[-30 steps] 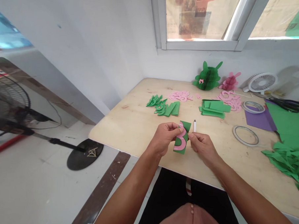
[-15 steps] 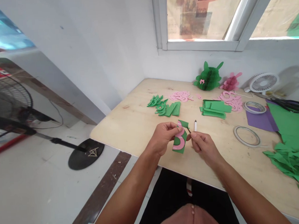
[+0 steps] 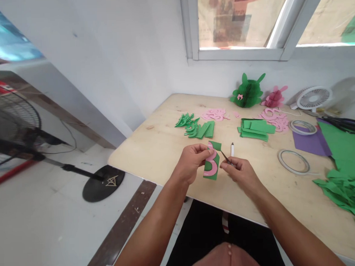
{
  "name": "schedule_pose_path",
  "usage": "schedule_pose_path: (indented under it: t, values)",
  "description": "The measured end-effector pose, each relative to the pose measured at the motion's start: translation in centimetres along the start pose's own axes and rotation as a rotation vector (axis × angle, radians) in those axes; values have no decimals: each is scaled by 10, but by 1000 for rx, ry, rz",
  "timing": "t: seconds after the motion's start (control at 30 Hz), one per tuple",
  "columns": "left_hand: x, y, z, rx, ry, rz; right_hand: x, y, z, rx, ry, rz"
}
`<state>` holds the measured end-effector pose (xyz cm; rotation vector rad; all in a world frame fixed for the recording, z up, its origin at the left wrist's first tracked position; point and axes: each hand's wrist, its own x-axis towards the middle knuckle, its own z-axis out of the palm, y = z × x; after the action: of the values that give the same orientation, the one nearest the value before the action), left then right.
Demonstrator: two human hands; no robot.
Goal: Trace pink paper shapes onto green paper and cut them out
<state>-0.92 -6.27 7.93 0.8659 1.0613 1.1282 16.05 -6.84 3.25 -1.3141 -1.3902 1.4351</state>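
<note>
**One dark-bladed tool (image 3: 226, 158) is coming into view beside the green paper (image 3: 217, 158)**

A second ago the blade was hardly showing and the right edge of the paper was running unbroken; now a gap is opening in that edge, and an upper flap is sticking out to the right. The blade is pointing up and left, its tip sitting just beside the flap; whether it is touching cannot be told. The paper is also standing slightly farther left than before.

The person's two hands are working above the near part of the desk (image 3: 154, 149). The left hand (image 3: 192, 160) is pinching the one green paper between thumb and fingers, with one pink 3-shaped piece (image 3: 210, 172) lying on its face. The right hand (image 3: 240, 171) is closing its fingers around the tool. One white pen (image 3: 232, 149) is lying just beyond that hand.

Two paper figures are standing near the wall: one green figure (image 3: 248, 94) and one pink figure (image 3: 273, 98). One small white fan (image 3: 314, 98) is standing to their right. Two tape rolls are lying on the right side, a nearer roll (image 3: 280, 160) and a farther roll (image 3: 304, 133). Two groups of pink cutouts (image 3: 214, 114) are spreading across the far half. One pair of black scissors (image 3: 338, 122) is resting at far right.
</note>
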Motion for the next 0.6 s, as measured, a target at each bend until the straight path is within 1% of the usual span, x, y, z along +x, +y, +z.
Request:
schedule_pose_path:
  t: [0.1, 0.17, 0.23, 0.3, 0.37, 0.43, 0.6]
  values:
    - [1, 1, -3, -11, 19, 7, 2, 1, 0, -40, 40, 11]
    - [1, 0, -4, -14, 31, 10, 2, 1, 0, -22, 110, 14]
    - [1, -1, -4, -14, 33, 9, 2, 0, 0, 53, 198, -4]
    - [0, -3, -3, -9, 22, 1, 2, -2, 0, 155, 258, -57]
    - [-1, -7, 0, 7, 12, -12, 1, -2, 0, 226, 266, -117]
    - [-2, -11, 4, 23, 6, -24, 0, -1, 0, 250, 245, -145]
    - [-4, -19, 12, 29, -32, -48, 3, 4, 0, 271, 239, -109]
